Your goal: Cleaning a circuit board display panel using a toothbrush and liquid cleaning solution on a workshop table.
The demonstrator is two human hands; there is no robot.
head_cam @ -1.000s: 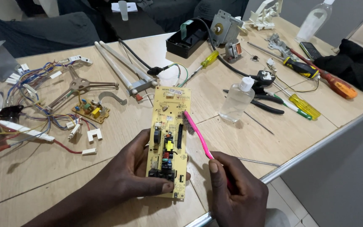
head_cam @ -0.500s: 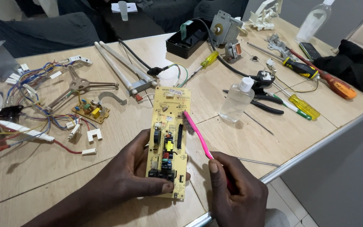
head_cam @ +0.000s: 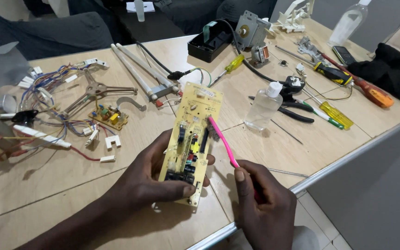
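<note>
L hand [head_cam: 156,183] clamps yellow circuit board [head_cam: 191,139] at its near end; R hand [head_cam: 265,208] grips pink brush [head_cam: 223,144], bristles on board's far half. Best w/ light strokes, board steady.

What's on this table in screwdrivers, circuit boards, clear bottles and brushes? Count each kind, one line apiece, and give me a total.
screwdrivers: 4
circuit boards: 2
clear bottles: 2
pink brush: 1
Total: 9
</note>
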